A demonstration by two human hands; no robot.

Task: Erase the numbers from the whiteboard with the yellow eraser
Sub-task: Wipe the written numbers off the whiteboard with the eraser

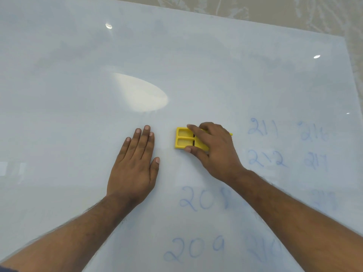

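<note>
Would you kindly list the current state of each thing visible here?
White glossy whiteboard: lying flat, left part wiped.
Yellow plastic eraser: on the board, gripped.
Blue handwritten numbers: unerased, faint.
Right hand: closed on the eraser.
Left hand: open, flat on the board.

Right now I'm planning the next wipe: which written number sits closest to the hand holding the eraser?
The 212, just right of the right hand gripping the yellow eraser; 211 and 208 lie slightly farther off.
</note>
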